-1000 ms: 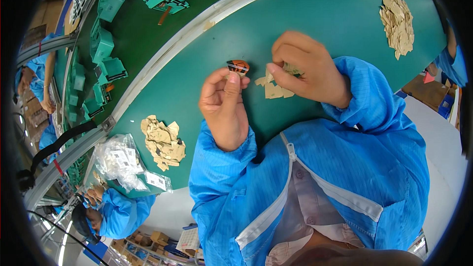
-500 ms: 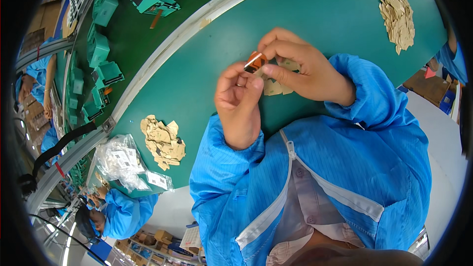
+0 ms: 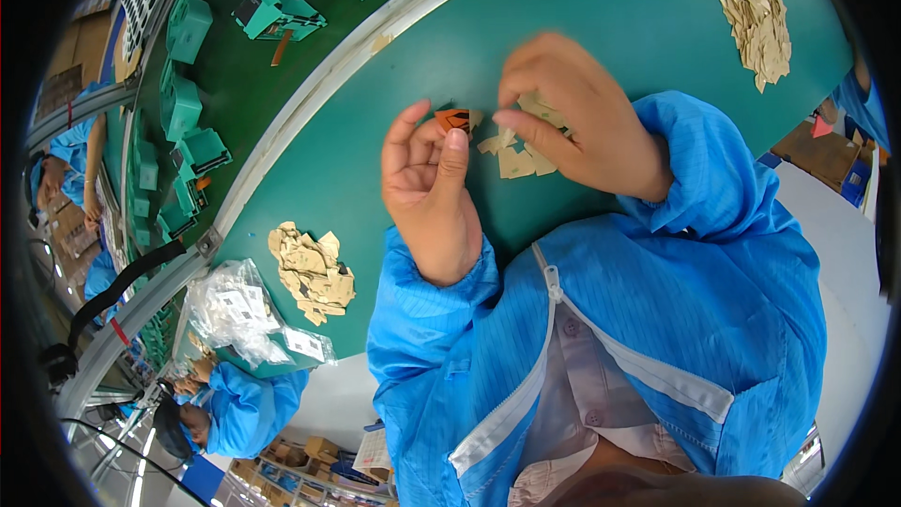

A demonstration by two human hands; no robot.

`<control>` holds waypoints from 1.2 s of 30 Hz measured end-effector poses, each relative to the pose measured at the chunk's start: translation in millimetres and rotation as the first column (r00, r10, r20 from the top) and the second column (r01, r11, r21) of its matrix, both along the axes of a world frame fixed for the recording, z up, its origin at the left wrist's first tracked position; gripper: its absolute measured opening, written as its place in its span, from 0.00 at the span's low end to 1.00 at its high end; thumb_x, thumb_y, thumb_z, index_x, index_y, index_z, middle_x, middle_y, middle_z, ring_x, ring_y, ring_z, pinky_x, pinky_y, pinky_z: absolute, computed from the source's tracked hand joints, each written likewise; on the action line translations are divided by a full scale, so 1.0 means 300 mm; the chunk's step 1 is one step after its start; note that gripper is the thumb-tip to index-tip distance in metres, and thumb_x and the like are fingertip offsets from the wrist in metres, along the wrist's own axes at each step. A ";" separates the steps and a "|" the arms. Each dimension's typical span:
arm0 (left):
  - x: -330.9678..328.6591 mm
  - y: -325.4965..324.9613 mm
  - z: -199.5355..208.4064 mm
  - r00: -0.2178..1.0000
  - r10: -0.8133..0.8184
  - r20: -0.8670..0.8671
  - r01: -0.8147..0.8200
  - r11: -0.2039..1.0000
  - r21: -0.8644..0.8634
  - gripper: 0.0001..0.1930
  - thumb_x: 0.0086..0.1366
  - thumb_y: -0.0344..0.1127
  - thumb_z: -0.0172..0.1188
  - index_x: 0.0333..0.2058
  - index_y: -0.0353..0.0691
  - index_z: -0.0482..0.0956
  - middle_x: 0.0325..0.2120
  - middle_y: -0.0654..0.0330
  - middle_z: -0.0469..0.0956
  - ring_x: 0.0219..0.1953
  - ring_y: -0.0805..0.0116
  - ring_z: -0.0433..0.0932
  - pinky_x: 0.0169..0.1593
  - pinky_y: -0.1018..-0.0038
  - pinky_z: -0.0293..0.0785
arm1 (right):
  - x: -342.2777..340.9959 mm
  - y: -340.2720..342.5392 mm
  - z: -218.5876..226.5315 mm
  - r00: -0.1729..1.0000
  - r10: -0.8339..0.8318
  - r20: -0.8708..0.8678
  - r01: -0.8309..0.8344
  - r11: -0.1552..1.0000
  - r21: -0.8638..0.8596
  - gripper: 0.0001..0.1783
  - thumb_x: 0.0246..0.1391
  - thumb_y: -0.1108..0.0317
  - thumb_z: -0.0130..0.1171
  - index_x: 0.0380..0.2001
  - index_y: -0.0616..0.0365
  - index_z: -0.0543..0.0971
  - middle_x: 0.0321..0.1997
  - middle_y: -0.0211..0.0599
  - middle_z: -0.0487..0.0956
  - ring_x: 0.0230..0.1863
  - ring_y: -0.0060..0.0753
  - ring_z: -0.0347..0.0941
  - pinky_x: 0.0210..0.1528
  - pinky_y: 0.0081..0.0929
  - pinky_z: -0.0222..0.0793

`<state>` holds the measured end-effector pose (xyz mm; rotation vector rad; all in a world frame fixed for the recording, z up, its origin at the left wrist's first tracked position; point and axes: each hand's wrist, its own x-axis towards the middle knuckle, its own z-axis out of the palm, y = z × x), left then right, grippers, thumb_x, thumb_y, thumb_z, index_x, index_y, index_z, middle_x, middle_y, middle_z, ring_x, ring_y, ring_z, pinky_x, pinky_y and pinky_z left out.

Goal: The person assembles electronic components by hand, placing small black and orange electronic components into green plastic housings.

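My left hand (image 3: 434, 197) pinches a small orange flexible piece with black markings (image 3: 454, 119) between thumb and fingers; a tan edge shows at its right side. Just right of it, my right hand (image 3: 572, 117) is raised over the green table, smeared by motion. Its thumb and forefinger tips come close together, and whatever lies between them, if anything, is too small to make out. Beneath and beside that hand lie several tan paper-like pieces (image 3: 516, 163), partly covered by the fingers.
Tan pieces form a heap (image 3: 313, 272) at the left and another (image 3: 755, 23) at the far right. A clear plastic bag (image 3: 235, 310) with white labels lies near the left edge. Beyond a metal rail (image 3: 310, 99) sit green plastic housings (image 3: 282, 14). A co-worker in blue (image 3: 249, 408) is at lower left.
My hands have moved apart. The left hand went slightly left with the orange piece, while the right hand let go of it and drew off to the right. The white strip on the piece no longer shows.
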<state>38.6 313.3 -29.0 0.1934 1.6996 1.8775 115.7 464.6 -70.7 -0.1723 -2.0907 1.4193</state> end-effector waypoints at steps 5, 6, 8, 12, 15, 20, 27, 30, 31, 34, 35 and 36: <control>0.031 0.015 -0.028 0.996 0.066 0.054 -0.071 0.992 0.100 0.12 0.69 0.24 0.56 0.50 0.33 0.72 0.43 0.55 0.80 0.47 0.69 0.78 0.54 0.73 0.73 | 0.003 -0.038 -0.002 0.997 0.068 0.024 -0.063 0.981 -0.183 0.09 0.51 0.71 0.65 0.34 0.58 0.76 0.34 0.36 0.75 0.36 0.41 0.72 0.36 0.35 0.68; 0.040 0.022 -0.025 0.994 0.087 0.069 -0.094 0.989 0.117 0.09 0.69 0.23 0.57 0.47 0.33 0.72 0.42 0.55 0.80 0.46 0.70 0.78 0.52 0.74 0.73 | 0.003 -0.042 -0.006 0.997 0.064 0.036 -0.056 0.978 -0.201 0.09 0.51 0.70 0.65 0.35 0.58 0.76 0.34 0.37 0.76 0.36 0.41 0.73 0.37 0.35 0.68; 0.050 0.034 -0.023 0.991 0.104 0.086 -0.115 0.984 0.133 0.07 0.68 0.22 0.57 0.43 0.34 0.73 0.41 0.54 0.80 0.45 0.71 0.78 0.50 0.75 0.73 | 0.001 -0.046 -0.009 0.997 0.057 0.049 -0.045 0.975 -0.218 0.09 0.52 0.70 0.65 0.35 0.58 0.76 0.34 0.37 0.76 0.36 0.41 0.73 0.37 0.34 0.69; 0.056 0.042 -0.026 0.990 0.141 0.007 -0.141 0.986 0.089 0.06 0.68 0.22 0.57 0.42 0.34 0.72 0.41 0.54 0.80 0.44 0.70 0.78 0.50 0.75 0.73 | 0.000 -0.047 -0.009 0.998 0.039 0.049 -0.027 0.973 -0.228 0.09 0.52 0.70 0.64 0.34 0.59 0.75 0.33 0.37 0.76 0.36 0.41 0.73 0.37 0.34 0.69; 0.062 0.035 -0.028 0.989 0.116 -0.093 -0.111 0.993 0.050 0.06 0.68 0.22 0.57 0.43 0.34 0.74 0.42 0.53 0.80 0.46 0.69 0.78 0.52 0.74 0.73 | 0.000 -0.043 -0.007 0.998 0.036 0.046 -0.026 0.981 -0.194 0.08 0.51 0.71 0.64 0.34 0.59 0.76 0.34 0.38 0.76 0.36 0.42 0.73 0.37 0.35 0.70; 0.075 0.039 -0.016 0.974 0.095 -0.204 -0.101 0.995 -0.023 0.05 0.68 0.22 0.57 0.42 0.33 0.75 0.43 0.52 0.80 0.46 0.67 0.79 0.54 0.72 0.74 | -0.003 -0.049 -0.015 0.999 -0.028 -0.023 0.026 0.998 -0.054 0.09 0.51 0.73 0.63 0.35 0.59 0.76 0.35 0.39 0.77 0.37 0.44 0.74 0.39 0.36 0.71; 0.087 0.041 -0.017 0.974 0.095 -0.207 -0.102 0.995 -0.022 0.05 0.68 0.22 0.58 0.41 0.33 0.74 0.43 0.51 0.80 0.46 0.67 0.79 0.54 0.72 0.74 | 0.004 -0.050 -0.026 0.998 -0.048 -0.029 0.047 0.998 -0.035 0.08 0.50 0.72 0.62 0.34 0.59 0.76 0.34 0.38 0.76 0.36 0.43 0.74 0.38 0.36 0.70; 0.088 0.045 -0.017 0.979 0.086 -0.186 -0.094 0.995 -0.034 0.04 0.69 0.23 0.57 0.41 0.33 0.74 0.43 0.51 0.80 0.47 0.66 0.78 0.54 0.72 0.73 | 0.008 -0.043 -0.022 1.000 -0.021 0.018 0.022 0.996 -0.084 0.07 0.50 0.72 0.61 0.33 0.58 0.75 0.33 0.38 0.76 0.35 0.42 0.73 0.37 0.35 0.70; 0.087 0.047 -0.018 0.982 0.090 -0.168 -0.096 0.995 -0.029 0.04 0.69 0.24 0.56 0.41 0.34 0.74 0.44 0.51 0.80 0.47 0.66 0.78 0.54 0.71 0.73 | 0.009 -0.041 -0.020 0.999 -0.004 0.038 0.009 0.993 -0.118 0.07 0.50 0.72 0.61 0.32 0.58 0.75 0.33 0.38 0.76 0.34 0.41 0.73 0.36 0.35 0.70; 0.078 0.036 -0.029 0.991 0.083 -0.108 -0.080 0.996 0.032 0.04 0.70 0.24 0.55 0.42 0.34 0.73 0.45 0.51 0.79 0.48 0.66 0.78 0.55 0.70 0.73 | 0.010 -0.033 -0.014 0.999 0.021 0.041 -0.015 0.990 -0.142 0.05 0.52 0.76 0.60 0.33 0.59 0.76 0.34 0.36 0.77 0.34 0.38 0.75 0.35 0.31 0.71; 0.076 0.032 -0.032 0.991 0.082 -0.108 -0.079 0.996 0.033 0.04 0.70 0.24 0.55 0.42 0.34 0.73 0.45 0.51 0.79 0.48 0.66 0.78 0.55 0.70 0.73 | 0.010 -0.031 -0.013 0.999 0.020 0.040 -0.014 0.990 -0.141 0.05 0.52 0.76 0.60 0.33 0.59 0.76 0.34 0.36 0.77 0.34 0.38 0.75 0.35 0.31 0.71; 0.075 0.029 -0.034 0.993 0.079 -0.093 -0.074 0.996 0.058 0.04 0.70 0.25 0.55 0.43 0.34 0.73 0.45 0.51 0.79 0.48 0.65 0.78 0.56 0.70 0.73 | 0.009 -0.030 -0.012 0.997 0.052 0.048 -0.037 0.961 -0.273 0.05 0.52 0.76 0.59 0.33 0.60 0.76 0.34 0.36 0.77 0.34 0.35 0.75 0.36 0.30 0.72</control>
